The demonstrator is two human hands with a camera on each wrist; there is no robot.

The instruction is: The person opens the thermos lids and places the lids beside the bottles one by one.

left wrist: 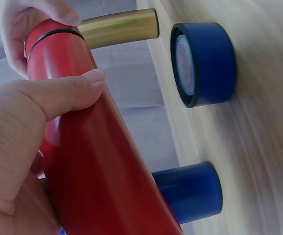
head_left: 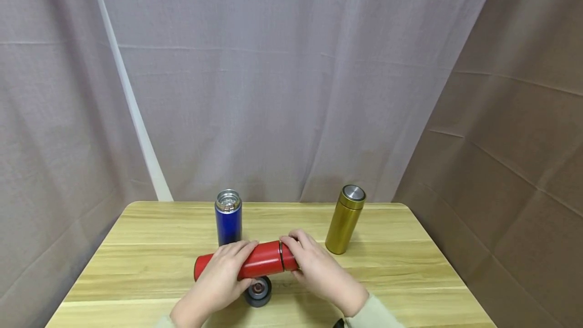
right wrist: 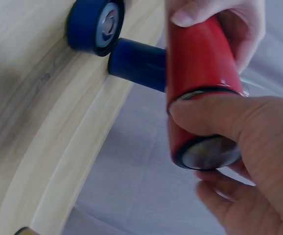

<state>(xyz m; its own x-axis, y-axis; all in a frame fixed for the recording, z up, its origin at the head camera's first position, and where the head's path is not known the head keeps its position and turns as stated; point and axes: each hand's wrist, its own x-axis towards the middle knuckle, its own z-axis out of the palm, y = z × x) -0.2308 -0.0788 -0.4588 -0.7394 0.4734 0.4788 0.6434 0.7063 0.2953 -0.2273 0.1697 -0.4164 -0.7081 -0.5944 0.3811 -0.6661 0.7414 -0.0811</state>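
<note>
Red flask (head_left: 261, 261) is held horizontal, lifted clear of the table, between both hands: left hand (head_left: 221, 272) wrapped round the body, thumb on top, and right hand (head_left: 314, 264) curled round the cap end just past the black seam ring (head_left: 281, 256). That's a two-point grip, one hand per section, so body and cap can each be braced against the other; I can't tell if the cap is tight or loose, the seam looks closed in all views. Right wrist view shows the red flask's end face (right wrist: 209, 152) as a shiny metal disc with a black rim, fingers under it, thumb across the side. Directly below the hands, on the near part of the table (head_left: 136, 277), sits a blue cap (head_left: 258, 291) lying inside-up, so its liner shows. Just behind the left hand stands the blue flask (head_left: 228, 216), upright and open-topped, steel mouth exposed, which fits the loose cap belonging to it. Behind and to the outside of the right hand stands the gold flask (head_left: 344, 219), upright, silver lid on, well apart from the blue one. Grey curtain (head_left: 291, 75) hangs behind. No brand, label or text readable on any flask or cap; all surfaces plain
</note>
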